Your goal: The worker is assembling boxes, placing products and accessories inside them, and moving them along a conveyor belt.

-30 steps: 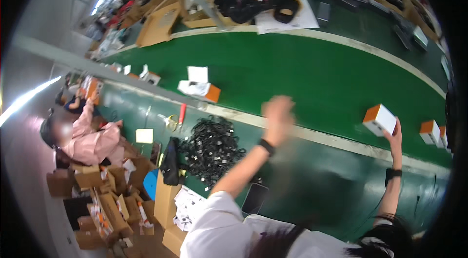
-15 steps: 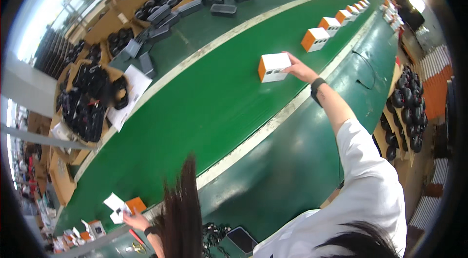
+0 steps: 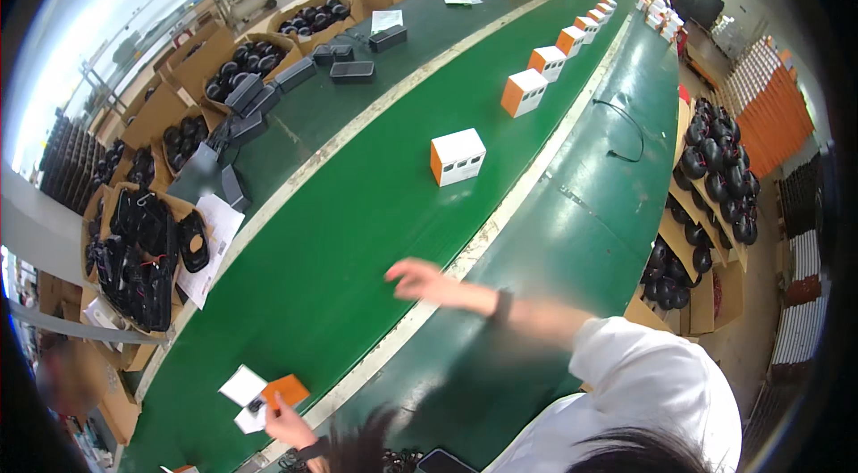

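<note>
At the lower left of the belt lies an open white and orange box with its flaps spread and a dark item partly visible inside. My left hand grips the near side of this box, fingers bent at its edge. Over the middle of the belt, apart from any object, my right hand is empty with its fingers loosely stretched. A closed white and orange box stands alone on the belt, beyond my right hand.
Further along the green belt, several similar boxes stand in a row. Cartons of black parts line the far side. A black cable lies on the near table, and a phone is by my body.
My right hand has let go of the closed box and come back left and nearer, leaving the box on the belt. My left hand stays at the open box. The view has shifted.
</note>
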`<act>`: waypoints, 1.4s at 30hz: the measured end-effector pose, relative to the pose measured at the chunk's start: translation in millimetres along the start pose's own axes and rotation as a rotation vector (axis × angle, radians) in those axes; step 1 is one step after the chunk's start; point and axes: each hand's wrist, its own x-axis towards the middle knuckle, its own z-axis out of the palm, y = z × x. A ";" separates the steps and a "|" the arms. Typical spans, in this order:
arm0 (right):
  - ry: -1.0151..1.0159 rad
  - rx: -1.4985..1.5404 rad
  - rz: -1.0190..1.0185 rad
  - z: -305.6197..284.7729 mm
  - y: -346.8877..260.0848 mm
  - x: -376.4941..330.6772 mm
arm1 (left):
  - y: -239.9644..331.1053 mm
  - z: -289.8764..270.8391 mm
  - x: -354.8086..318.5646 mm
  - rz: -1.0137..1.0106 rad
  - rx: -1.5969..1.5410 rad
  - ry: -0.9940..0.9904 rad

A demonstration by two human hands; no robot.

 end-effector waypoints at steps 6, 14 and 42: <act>-0.049 0.106 0.132 111.0 33.2 17.2 | 165.9 86.9 -72.0 0.065 -0.836 -0.159; -0.136 0.224 0.252 103.3 8.7 31.1 | 200.8 64.1 -79.4 0.056 -0.485 -0.129; -0.223 -0.221 -0.216 52.3 3.5 20.7 | 169.1 77.7 -56.8 0.467 -0.649 -0.602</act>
